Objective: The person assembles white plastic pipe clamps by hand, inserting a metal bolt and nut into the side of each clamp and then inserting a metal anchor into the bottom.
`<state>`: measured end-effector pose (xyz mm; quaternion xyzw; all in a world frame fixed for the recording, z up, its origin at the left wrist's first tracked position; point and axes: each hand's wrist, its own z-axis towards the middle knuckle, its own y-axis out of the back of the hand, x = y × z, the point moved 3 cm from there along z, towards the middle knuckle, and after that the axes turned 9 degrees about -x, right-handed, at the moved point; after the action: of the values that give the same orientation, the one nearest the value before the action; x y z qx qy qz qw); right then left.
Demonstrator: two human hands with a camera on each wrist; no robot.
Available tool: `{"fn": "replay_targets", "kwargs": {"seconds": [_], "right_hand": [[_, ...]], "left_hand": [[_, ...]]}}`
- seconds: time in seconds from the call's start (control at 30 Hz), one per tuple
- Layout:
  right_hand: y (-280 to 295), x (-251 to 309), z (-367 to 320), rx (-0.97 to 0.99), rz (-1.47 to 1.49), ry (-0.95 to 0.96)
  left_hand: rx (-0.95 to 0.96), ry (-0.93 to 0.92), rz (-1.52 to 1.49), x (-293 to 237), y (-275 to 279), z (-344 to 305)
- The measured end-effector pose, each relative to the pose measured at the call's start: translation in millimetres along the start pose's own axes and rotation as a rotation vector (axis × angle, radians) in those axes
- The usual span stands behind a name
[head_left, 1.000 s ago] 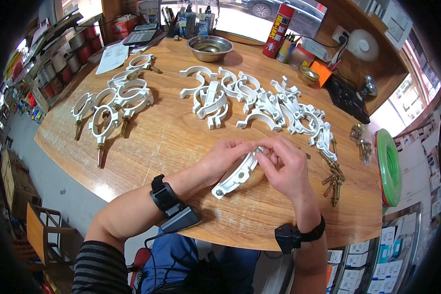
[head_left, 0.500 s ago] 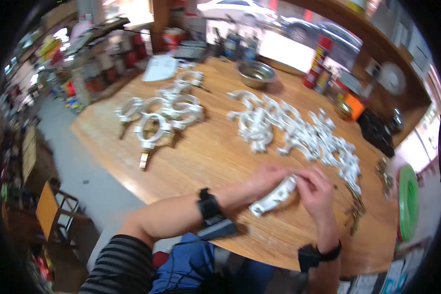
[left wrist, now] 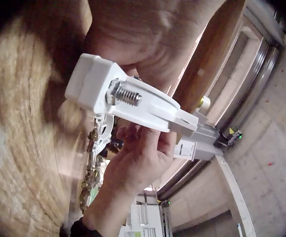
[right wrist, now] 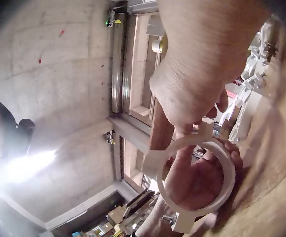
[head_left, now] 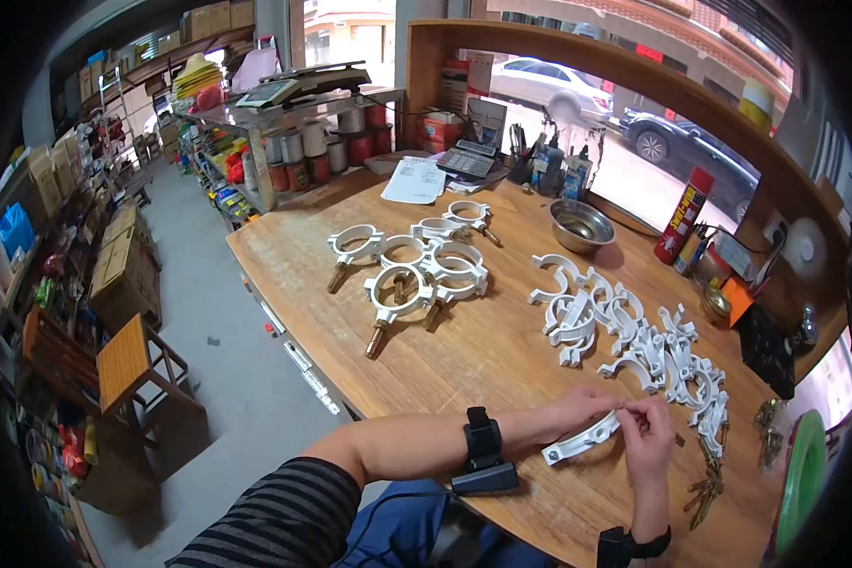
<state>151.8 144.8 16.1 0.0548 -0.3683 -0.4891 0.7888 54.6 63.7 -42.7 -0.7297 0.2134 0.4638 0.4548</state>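
Observation:
Both hands are at a white pipe clamp (head_left: 582, 442) over the near part of the table. In the right wrist view the clamp (right wrist: 227, 185) shows as a full ring. A metal bolt (left wrist: 128, 95) with a nut sticks out of its near lug in the left wrist view. My left hand (head_left: 575, 414) grips the ring from its far side. At the opposite end, the fingers of my right hand (head_left: 647, 443) pinch the other lug, and they hide whatever fastener is there. Right of the hands lie loose white clamp halves (head_left: 634, 372) in a heap.
Several assembled clamps with brass-coloured anchor bolts (head_left: 377, 339) lie on the left of the wooden table (head_left: 483, 379). Loose anchor bolts (head_left: 705, 492) lie at the right, near a green coil (head_left: 803, 478). A metal bowl (head_left: 582, 225), calculator (head_left: 469, 161) and spray can (head_left: 683, 218) stand at the back.
The head view has swung left and up, so the table sits lower and further right. Both hands stay at the same clamp, right fingers still at its far lug.

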Motion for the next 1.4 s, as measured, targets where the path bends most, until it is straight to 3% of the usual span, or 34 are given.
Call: {"fn": "replay_targets", "kwargs": {"seconds": [0.27, 0.37, 0.43, 0.5, 0.6, 0.63, 0.7, 0.73, 0.8, 0.87, 0.93, 1.1, 1.17, 1.3, 1.37, 1.4], "right_hand": [[-1.8, -7.0, -4.9, -0.052, 0.066, -0.21], [2.8, -35.3, -18.0, 0.0, 0.098, -0.321], [3.6, -48.8, -22.9, -0.012, 0.074, -0.279], [0.8, -40.7, -18.0, -0.029, 0.045, -0.134], [2.8, 23.7, 9.2, -0.006, -0.085, 0.051], [1.4, 23.7, 9.6, -0.001, -0.069, 0.061], [0.3, 10.7, 2.7, -0.068, 0.033, -0.099], [-0.1, 9.7, 1.3, -0.06, 0.052, -0.085], [1.9, 3.2, -0.9, -0.054, 0.007, -0.228], [0.2, 8.2, 3.5, -0.073, 0.078, -0.216], [-0.5, 26.4, 10.8, -0.058, -0.005, 0.157], [-0.3, 18.5, 6.2, -0.053, -0.086, 0.08], [-0.5, 7.5, 2.4, -0.031, 0.013, -0.096], [3.9, -8.7, -0.1, 0.03, 0.069, -0.093], [5.3, -11.3, 1.8, 0.074, -0.082, 0.085], [5.6, -14.3, 1.0, 0.074, -0.073, 0.086]], "left_hand": [[-0.022, -0.014, -0.007, 7.5, 2.5, 7.2], [-0.034, -0.125, -0.007, 20.5, 1.4, 18.5], [-0.071, -0.159, -0.068, 25.1, -3.5, 20.7], [-0.066, -0.188, 0.102, 13.9, -2.9, 11.0], [-0.078, -0.164, -0.039, 34.5, -5.7, 32.4], [-0.095, -0.174, -0.036, 33.8, -6.9, 30.6], [-0.049, -0.118, -0.158, 35.0, -8.4, 30.2], [-0.122, -0.257, -0.018, 39.1, -6.1, 41.5], [-0.147, -0.279, -0.009, 49.3, 10.3, 48.5], [-0.158, -0.284, -0.003, 62.8, 12.0, 67.4], [-0.163, -0.282, 0.004, 63.5, 17.8, 59.1], [-0.12, -0.269, 0.026, 49.7, 20.7, 45.8], [-0.089, -0.263, 0.025, 43.2, 9.2, 49.5], [-0.049, -0.239, 0.019, 12.1, 8.0, 8.2], [-0.042, -0.227, 0.038, 13.4, 2.8, 21.9], [-0.038, -0.218, 0.048, 14.3, 0.7, 16.2]]}}
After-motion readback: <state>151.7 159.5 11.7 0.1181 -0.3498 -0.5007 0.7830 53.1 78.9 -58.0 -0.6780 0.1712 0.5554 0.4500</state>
